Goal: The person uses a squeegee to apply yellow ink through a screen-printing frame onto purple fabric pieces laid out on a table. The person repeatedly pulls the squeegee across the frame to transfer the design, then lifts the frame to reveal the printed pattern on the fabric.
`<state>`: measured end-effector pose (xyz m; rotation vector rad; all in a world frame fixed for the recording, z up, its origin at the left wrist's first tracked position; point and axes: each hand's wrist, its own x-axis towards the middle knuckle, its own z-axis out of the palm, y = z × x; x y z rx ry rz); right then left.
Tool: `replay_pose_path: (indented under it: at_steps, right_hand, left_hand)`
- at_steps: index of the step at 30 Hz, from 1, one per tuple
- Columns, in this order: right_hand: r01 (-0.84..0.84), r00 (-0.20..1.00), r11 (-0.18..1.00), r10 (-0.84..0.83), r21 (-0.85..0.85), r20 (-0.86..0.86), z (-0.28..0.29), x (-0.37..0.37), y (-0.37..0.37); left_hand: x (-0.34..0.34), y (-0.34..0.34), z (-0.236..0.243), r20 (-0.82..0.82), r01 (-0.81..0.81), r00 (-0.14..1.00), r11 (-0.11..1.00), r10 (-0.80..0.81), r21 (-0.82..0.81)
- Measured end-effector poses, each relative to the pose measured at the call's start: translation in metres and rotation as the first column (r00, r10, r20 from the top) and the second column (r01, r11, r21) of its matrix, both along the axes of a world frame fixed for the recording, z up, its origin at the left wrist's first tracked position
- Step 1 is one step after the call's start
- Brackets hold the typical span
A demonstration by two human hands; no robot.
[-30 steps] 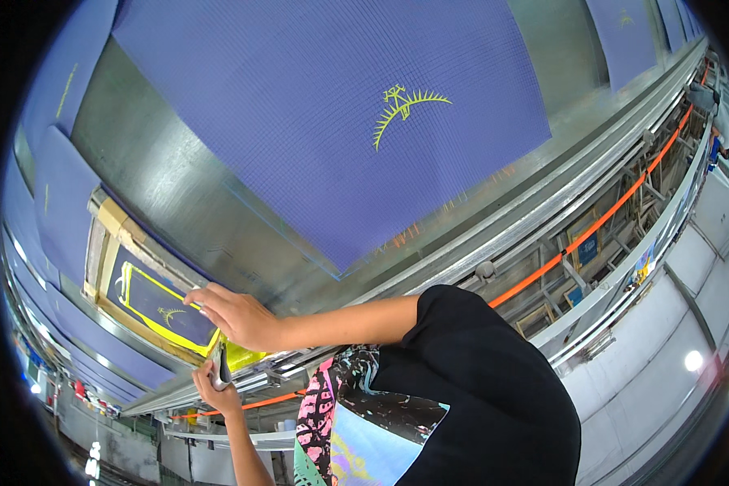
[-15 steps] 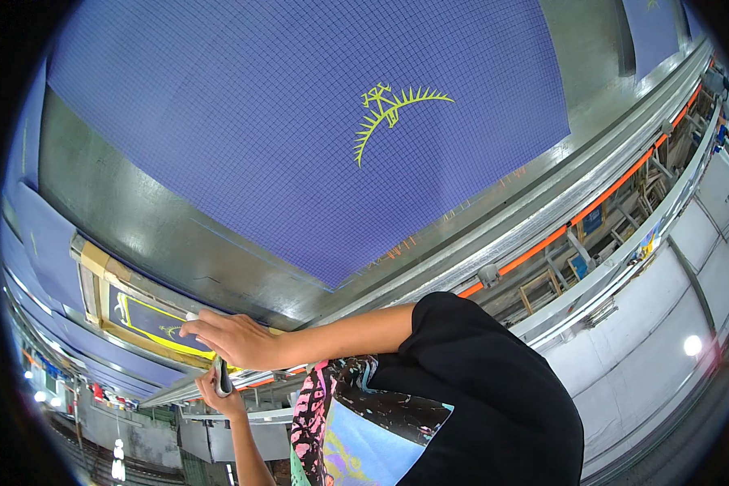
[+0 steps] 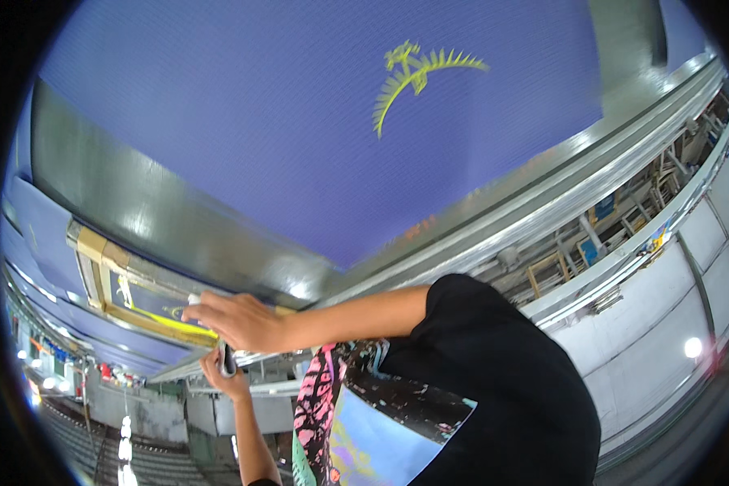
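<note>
At the lower left my right hand (image 3: 241, 322) reaches across my body, its fingers bent over what looks like a squeegee (image 3: 228, 361). My left hand (image 3: 222, 379) grips the squeegee's near end, lower down. Most of the squeegee is hidden by the hands; a curved grey-and-dark end shows between them. Both hands are over the near end of a printing screen frame (image 3: 94, 245) with taped wooden edges. A band of bright yellow ink (image 3: 166, 323) lies inside the frame, leading up to my right hand.
A blue-purple fabric panel (image 3: 283, 146) bearing a yellow-green spiky printed motif (image 3: 419, 79) lies on the grey table (image 3: 138, 202). A metal rail (image 3: 478, 231) runs along the table edge. More blue-purple panels (image 3: 44, 235) lie left. Wooden frames (image 3: 547, 271) are stored beneath the opposite table.
The view has shifted and blurred slightly, so the panel and motif sit higher and farther right. Both hands keep their grip at the screen's near end.
</note>
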<state>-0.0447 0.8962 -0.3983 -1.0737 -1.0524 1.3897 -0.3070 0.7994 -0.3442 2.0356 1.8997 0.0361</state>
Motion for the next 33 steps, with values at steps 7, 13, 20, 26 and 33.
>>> replay_pose_path:
  at_steps: [7, 13, 20, 26, 33]
  right_hand:
    - [-0.029, 1.000, 1.000, 0.029, -0.005, 0.001, -0.027, 0.009, 0.001]
    - [-0.027, 1.000, 0.999, 0.027, 0.037, 0.017, -0.066, 0.039, 0.015]
    - [-0.064, 0.997, 0.997, 0.062, 0.053, 0.038, 0.030, -0.031, -0.019]
    - [-0.009, 0.997, 0.998, 0.013, 0.063, -0.074, 0.076, -0.208, -0.093]
    - [-0.158, 0.982, 0.977, 0.170, -0.144, 0.078, 0.097, -0.246, -0.145]
  left_hand:
    - [0.014, 0.002, -0.034, 0.052, 0.006, 0.999, 1.000, -0.008, 0.024]
    - [0.041, 0.017, -0.076, 0.025, 0.010, 1.000, 0.999, -0.011, 0.043]
    - [-0.036, -0.032, 0.023, 0.013, -0.004, 1.000, 0.996, 0.002, 0.090]
    - [-0.215, -0.136, 0.071, -0.056, -0.016, 0.998, 0.983, 0.027, 0.181]
    - [-0.251, -0.205, 0.068, 0.207, -0.098, 0.978, 0.954, 0.039, 0.283]
